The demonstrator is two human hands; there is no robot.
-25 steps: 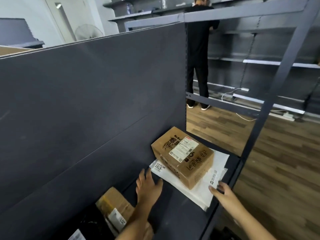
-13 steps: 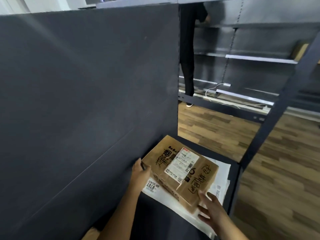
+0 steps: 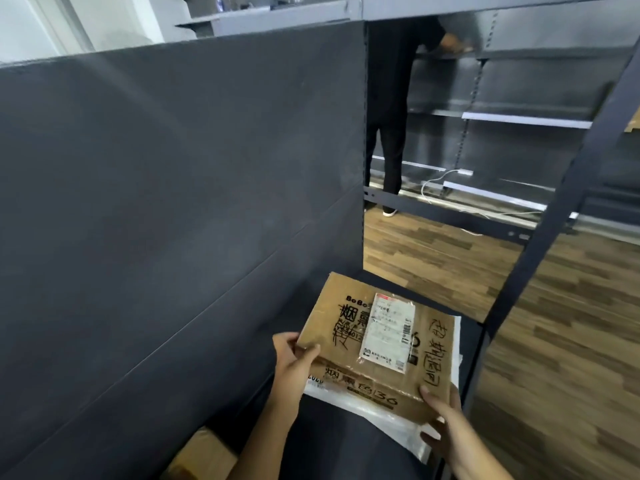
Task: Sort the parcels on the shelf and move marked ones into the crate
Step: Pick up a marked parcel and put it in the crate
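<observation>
- Gripping the cardboard box (image 3: 349,327) at its two near corners: the left hand (image 3: 294,362) curls round the near-left corner with its thumb on top, and the right hand (image 3: 446,420) holds the near-right corner, thumb on the top edge.
- The box sits over white mailers (image 3: 391,427) at the end of the dark shelf (image 3: 332,448); I cannot tell whether it is clear of them.
- Handwritten strokes flank the printed label (image 3: 388,334), so it probably counts as marked and belongs in the crate, which is out of view.
- Lift it straight up and level, so the slippery mailers are not dragged off the shelf's open edge.
- Mind the upright post (image 3: 554,237) on the right when swinging it out.
</observation>
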